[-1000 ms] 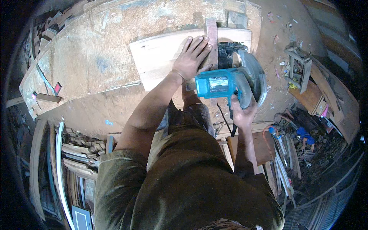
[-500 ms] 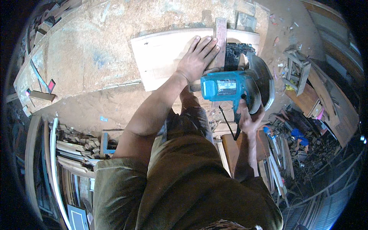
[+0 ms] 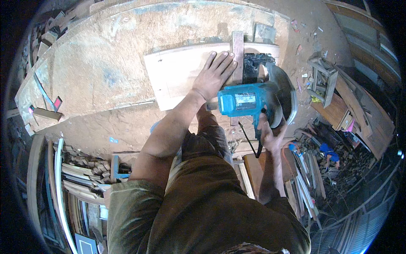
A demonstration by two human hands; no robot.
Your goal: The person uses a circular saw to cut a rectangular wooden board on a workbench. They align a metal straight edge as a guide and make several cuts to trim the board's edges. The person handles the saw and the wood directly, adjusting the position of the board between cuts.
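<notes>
A pale wooden board [image 3: 173, 70] lies on the worn work table, a straight wooden strip [image 3: 237, 46] set across it. My left hand [image 3: 213, 76] presses down on the board with fingers stretched, fingertips close to the strip's left edge. Against the strip's right side stands a teal circular saw [image 3: 241, 100], its dark base plate [image 3: 256, 67] over the board's right part. My right hand [image 3: 270, 133] is wrapped round the saw's rear handle. From the handle a black cord [image 3: 249, 139] loops down. The guard hides the cutting edge.
The big table [image 3: 105, 55] stretches left, with an L-shaped try square [image 3: 47, 113] at its left end. A small wooden stool frame [image 3: 323, 80] stands on the right. Timber offcuts [image 3: 91, 169] are piled at the lower left, and more scraps [image 3: 311, 178] lie lower right.
The view has shifted, so table and board sit lower in the picture. Relative to the board, the saw has edged slightly away from me along the strip. My left hand stays flat on the board.
</notes>
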